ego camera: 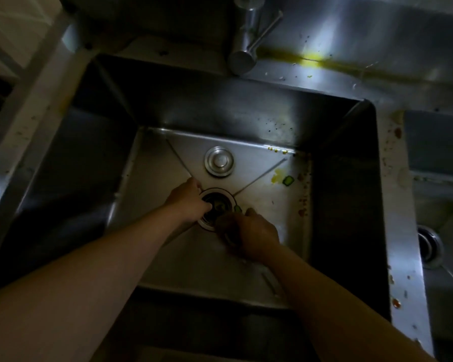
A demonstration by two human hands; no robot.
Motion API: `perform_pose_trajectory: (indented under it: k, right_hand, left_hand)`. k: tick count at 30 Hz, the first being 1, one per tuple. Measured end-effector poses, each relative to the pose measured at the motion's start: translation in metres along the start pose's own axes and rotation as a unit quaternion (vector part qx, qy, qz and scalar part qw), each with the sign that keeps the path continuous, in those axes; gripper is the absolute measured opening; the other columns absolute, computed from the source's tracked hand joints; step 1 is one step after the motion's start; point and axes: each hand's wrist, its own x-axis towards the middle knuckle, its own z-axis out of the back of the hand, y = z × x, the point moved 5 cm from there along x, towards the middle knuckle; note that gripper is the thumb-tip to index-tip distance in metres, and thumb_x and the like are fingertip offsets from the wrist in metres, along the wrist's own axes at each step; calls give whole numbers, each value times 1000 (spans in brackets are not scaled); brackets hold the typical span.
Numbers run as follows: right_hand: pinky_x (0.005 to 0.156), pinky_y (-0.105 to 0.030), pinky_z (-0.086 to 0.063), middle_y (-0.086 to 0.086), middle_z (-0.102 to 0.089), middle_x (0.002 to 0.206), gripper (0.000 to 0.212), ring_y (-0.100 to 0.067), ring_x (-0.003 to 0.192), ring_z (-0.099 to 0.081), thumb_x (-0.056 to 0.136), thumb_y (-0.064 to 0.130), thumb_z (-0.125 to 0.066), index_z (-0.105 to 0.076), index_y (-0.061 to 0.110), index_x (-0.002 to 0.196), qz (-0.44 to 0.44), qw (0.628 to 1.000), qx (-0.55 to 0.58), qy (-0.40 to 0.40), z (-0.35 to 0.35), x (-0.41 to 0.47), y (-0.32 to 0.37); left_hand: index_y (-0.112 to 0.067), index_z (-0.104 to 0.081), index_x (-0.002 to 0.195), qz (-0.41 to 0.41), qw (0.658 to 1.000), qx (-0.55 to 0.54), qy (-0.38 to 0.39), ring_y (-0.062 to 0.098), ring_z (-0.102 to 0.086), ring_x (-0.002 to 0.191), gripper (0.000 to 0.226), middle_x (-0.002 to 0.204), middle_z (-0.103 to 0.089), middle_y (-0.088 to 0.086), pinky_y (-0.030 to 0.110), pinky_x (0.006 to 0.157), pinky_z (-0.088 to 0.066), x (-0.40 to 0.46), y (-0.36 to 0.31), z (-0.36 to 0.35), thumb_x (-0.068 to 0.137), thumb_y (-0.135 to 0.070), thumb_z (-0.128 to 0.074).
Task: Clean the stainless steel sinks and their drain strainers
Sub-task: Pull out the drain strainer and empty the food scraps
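Stage: we judge we are early in the job, at the drain of the first sink (168, 163).
Left hand: our left hand (187, 201) reaches into the drain (215, 207), fingers curled at its rim; whether they grip anything we cannot tell in this dim light.
Right hand: our right hand (254, 233) lies just beside the drain, curled round a dark thing that may be a scrubber or the strainer; we cannot tell which.
Plug: a round metal plug (219, 161) sits on the floor of the sink behind the drain, apart from both hands.
Left to do, floor: a green scrap (288, 180) and a yellow smear (277, 177) lie near the right wall, with reddish specks along that edge.
Left to do, ledge: a yellow streak (311, 60) runs along the back ledge beside the tap (246, 45).
Left to do, divider: the divider (395, 205) carries red-brown spots.
Second sink: the second sink (439, 194), at right, shows its own drain (429, 246), untouched as far as we can judge.
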Motion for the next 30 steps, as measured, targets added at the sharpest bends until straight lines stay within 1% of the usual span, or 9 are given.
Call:
perform_pose_trajectory:
  k: [4,10,13,17,19,21,23,26,30]
  right_hand:
    - [70,-34,-43,-10,-49,114,42,-32,99,-57,87,48,-57,-47,22,118,-59,995,-1,-82,54,-14,-17]
    - [74,-37,-45,-15,-46,128,42,-35,114,-51,90,20,-57,-41,19,129,-175,965,-21,-196,118,7,-54]
    - [74,-38,-45,-16,-39,133,47,-35,118,-45,92,19,-55,-37,19,135,-213,952,-52,-215,130,32,-76]
    - [70,-37,-42,-18,-36,134,43,-37,119,-43,97,19,-50,-34,17,136,-240,941,-97,-219,130,64,-113]
    - [83,-42,-45,-20,-32,138,44,-39,121,-42,98,17,-43,-31,16,141,-239,948,-74,-198,121,78,-130]
    - [103,-45,-38,-21,-21,149,59,-42,129,-36,96,14,-44,-20,18,150,-217,964,-6,-154,102,91,-140]
    - [113,-42,-27,-19,-11,155,74,-42,135,-29,91,12,-52,-12,20,153,-192,968,65,-147,87,101,-142]
    - [115,-36,-21,-19,-19,152,76,-40,136,-28,87,14,-58,-19,16,152,-172,959,131,-186,83,108,-143]
    - [116,-33,-11,-12,-30,150,65,-32,134,-32,90,23,-56,-28,25,149,-128,976,33,-172,67,108,-121]
  left_hand:
    - [-17,-41,135,-18,999,45,10,26,-50,122,64,138,-48,7,29,91,-41,10,-10,8,80,-23,-73]
    - [-13,-42,129,-44,992,112,23,29,-50,119,57,133,-50,11,36,95,-46,39,-22,12,81,-26,-69]
    - [-10,-38,134,-32,988,152,24,31,-45,126,60,140,-42,14,36,99,-43,59,-17,12,83,-26,-66]
    - [-8,-41,129,-23,983,184,13,35,-45,123,56,136,-41,16,42,99,-43,82,-8,9,82,-29,-63]
    - [-7,-46,125,-32,981,192,21,34,-49,119,49,133,-46,16,43,97,-45,90,-6,2,84,-29,-60]
    - [-8,-52,120,-33,977,205,43,32,-52,116,44,131,-49,15,41,95,-47,94,0,-9,81,-26,-64]
    - [-12,-49,123,-32,970,235,50,32,-43,125,47,141,-36,11,42,100,-42,95,8,-19,81,-26,-65]
    - [-17,-41,132,-42,962,264,50,28,-25,140,54,156,-13,6,43,109,-33,97,14,-21,84,-31,-60]
    - [-19,-43,133,-40,962,263,57,32,-33,134,54,155,-11,6,40,107,-35,98,11,-15,83,-31,-60]
